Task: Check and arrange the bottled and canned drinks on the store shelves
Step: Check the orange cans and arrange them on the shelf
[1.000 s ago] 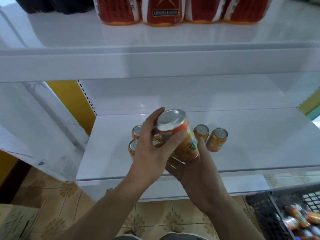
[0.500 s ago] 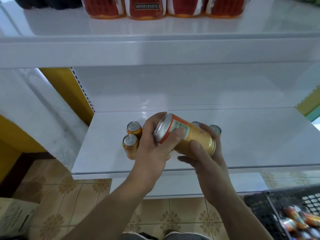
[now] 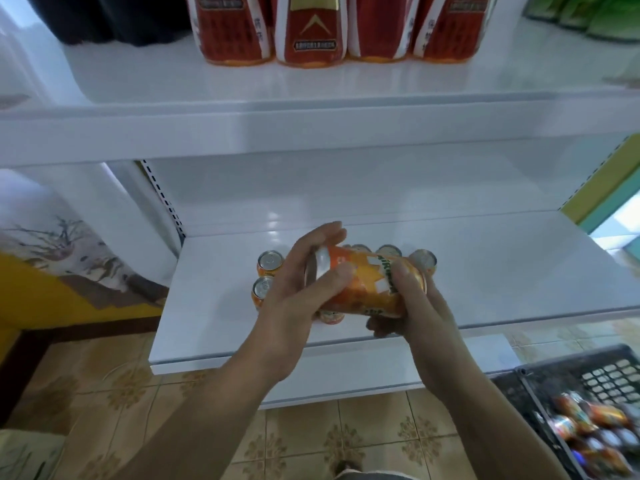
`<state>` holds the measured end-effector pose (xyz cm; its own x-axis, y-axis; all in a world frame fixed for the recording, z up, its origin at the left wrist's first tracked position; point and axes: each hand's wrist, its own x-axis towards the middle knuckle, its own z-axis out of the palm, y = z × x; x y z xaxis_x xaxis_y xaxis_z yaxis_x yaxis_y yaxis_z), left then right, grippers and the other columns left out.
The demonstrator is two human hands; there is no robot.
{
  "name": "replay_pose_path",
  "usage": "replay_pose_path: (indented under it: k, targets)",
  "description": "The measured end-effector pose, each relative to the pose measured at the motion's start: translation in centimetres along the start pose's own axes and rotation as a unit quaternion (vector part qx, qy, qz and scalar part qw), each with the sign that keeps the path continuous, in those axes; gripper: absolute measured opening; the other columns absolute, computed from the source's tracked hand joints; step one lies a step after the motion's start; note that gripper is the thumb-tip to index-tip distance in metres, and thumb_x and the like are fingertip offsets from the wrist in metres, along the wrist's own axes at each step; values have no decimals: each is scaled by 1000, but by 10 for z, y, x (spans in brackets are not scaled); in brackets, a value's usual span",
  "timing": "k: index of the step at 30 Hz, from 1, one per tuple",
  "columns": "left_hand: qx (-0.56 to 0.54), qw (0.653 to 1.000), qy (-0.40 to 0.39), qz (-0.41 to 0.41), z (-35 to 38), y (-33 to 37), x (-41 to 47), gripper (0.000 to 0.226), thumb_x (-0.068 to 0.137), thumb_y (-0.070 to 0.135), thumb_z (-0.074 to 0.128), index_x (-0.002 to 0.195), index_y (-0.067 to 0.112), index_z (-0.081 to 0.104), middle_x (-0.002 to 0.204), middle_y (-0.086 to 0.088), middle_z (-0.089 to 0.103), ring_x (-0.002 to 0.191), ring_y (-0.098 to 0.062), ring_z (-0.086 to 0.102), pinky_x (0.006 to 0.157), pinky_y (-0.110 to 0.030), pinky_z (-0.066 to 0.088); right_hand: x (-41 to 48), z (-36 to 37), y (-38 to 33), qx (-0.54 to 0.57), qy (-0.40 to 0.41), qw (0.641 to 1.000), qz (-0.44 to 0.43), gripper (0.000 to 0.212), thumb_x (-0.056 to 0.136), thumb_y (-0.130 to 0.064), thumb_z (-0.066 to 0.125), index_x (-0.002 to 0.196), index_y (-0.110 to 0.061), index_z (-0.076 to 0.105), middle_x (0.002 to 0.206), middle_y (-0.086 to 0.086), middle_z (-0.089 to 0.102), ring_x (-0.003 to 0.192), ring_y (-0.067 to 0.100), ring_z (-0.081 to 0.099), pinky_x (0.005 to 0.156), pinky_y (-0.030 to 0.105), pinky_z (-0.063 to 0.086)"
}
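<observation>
Glossy white shelf (image 3: 502,271), metal can (image 3: 363,285)

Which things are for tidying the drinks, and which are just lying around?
For the job: orange can, held sideways by left hand and right hand; standing cans on lower shelf; red bottles; crate of cans.
Just lying about: cardboard box; floor tiles.

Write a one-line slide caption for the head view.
Left hand and right hand hold an orange can sideways over the lower shelf, where matching cans stand upright; red-labelled bottles sit above.
</observation>
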<state>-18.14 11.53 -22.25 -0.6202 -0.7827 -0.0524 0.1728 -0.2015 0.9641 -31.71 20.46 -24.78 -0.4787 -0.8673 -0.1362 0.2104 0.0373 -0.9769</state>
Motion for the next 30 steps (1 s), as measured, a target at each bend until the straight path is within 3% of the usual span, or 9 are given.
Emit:
replay_pose_path:
  k: [2, 5, 7, 9, 12, 14, 22, 27, 30]
  targets:
    - [-23, 999, 34, -2, 1, 3, -2, 39, 76, 35, 80, 113, 30, 67, 118, 9, 68, 105, -14, 68, 84, -37, 60, -5, 7, 2, 4, -10, 1000, -20, 58, 84, -56, 63, 138, -42, 45, 124, -4, 60, 97, 12, 71, 71, 26, 59]
    - [-24, 997, 70, -35, -1, 5, -7, 48, 69, 58, 71, 112, 36, 67, 105, 11, 71, 100, -15, 69, 85, -37, 61, -10, 15, 12, -18, 3, 995, -94, 63, 83, -37, 64, 139, -49, 39, 124, -21, 54, 109, 9, 66, 75, 26, 59]
    - [14, 999, 37, -19, -6, 6, -10, 44, 80, 61, 68, 118, 38, 64, 115, 9, 68, 107, -16, 67, 92, -40, 58, -11, 21, 14, 32, 25, 997, -73, 50, 88, -42, 64, 135, -34, 50, 116, -7, 61, 91, 20, 71, 64, 27, 58]
    - [10, 1000, 2, -5, -13, 9, -14, 41, 87, 45, 57, 125, 31, 65, 127, 3, 66, 118, -19, 63, 102, -46, 52, -13, 30, 14, 139, 35, 990, 2, 51, 92, -57, 57, 121, -14, 59, 93, 12, 62, 62, 20, 62, 48, 23, 49]
    - [-20, 998, -58, 19, -19, 10, -19, 39, 94, 21, 51, 132, 21, 63, 132, 4, 65, 129, -16, 55, 111, -40, 43, -11, 38, 8, 235, 22, 964, 125, 61, 81, -65, 50, 102, -10, 65, 77, 15, 57, 46, 13, 43, 37, 18, 32]
    - [-10, 997, -73, 26, -18, 10, -23, 39, 94, 22, 55, 133, 24, 61, 132, 7, 65, 129, -13, 55, 108, -34, 43, -13, 42, 6, 267, -24, 946, 181, 63, 86, -68, 47, 90, -9, 68, 72, 14, 58, 37, 10, 37, 35, 17, 25]
    - [16, 991, -129, 24, -20, 7, -33, 43, 92, 27, 62, 134, 35, 57, 132, 16, 64, 126, -4, 55, 110, -35, 42, -28, 46, 27, 333, -123, 901, 249, 68, 97, -64, 35, 74, -9, 68, 63, 9, 61, 28, 7, 38, 29, 15, 21]
    - [13, 980, -192, 50, -11, 0, -41, 50, 88, 14, 64, 135, 29, 53, 131, 12, 64, 124, -3, 56, 96, -18, 48, -42, 31, 30, 355, -101, 899, 235, 69, 98, -65, 35, 72, -10, 66, 63, 11, 61, 27, 9, 37, 28, 15, 23]
    - [20, 975, -213, 66, 2, -3, -44, 61, 84, 8, 65, 141, 19, 47, 136, 2, 61, 129, -12, 54, 101, -27, 48, -49, 18, 26, 329, -72, 920, 200, 64, 100, -58, 34, 69, -13, 65, 58, 7, 57, 27, 9, 35, 29, 16, 19]
